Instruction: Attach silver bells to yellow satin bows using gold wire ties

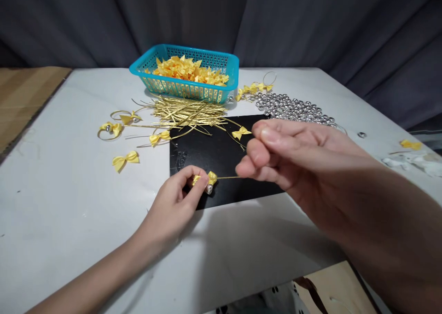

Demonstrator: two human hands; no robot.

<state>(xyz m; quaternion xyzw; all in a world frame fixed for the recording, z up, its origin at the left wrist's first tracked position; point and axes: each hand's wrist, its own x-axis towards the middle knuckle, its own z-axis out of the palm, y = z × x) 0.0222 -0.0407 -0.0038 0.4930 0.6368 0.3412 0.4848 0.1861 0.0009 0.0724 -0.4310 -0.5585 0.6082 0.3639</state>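
Note:
Over the black board (221,159), my left hand (184,189) pinches a yellow ribbon bow (212,177) between thumb and fingers. A small silver bell (209,189) sits against the bow, just below my thumb tip. From the bow a thin gold tie (228,177) runs straight to the right. My right hand (293,153) is raised closer to the camera, fingers curled and closed on the tie's other end, which they hide. Loose bows, including one yellow bow (125,160) left of the board, lie around my hands.
A blue basket (186,81) full of yellow bows (189,70) stands at the back. Gold ties (186,113) lie heaped before it. Silver bells (293,107) are piled at the right. Finished-looking loops with bows (112,130) rest at the left of the white table (69,203).

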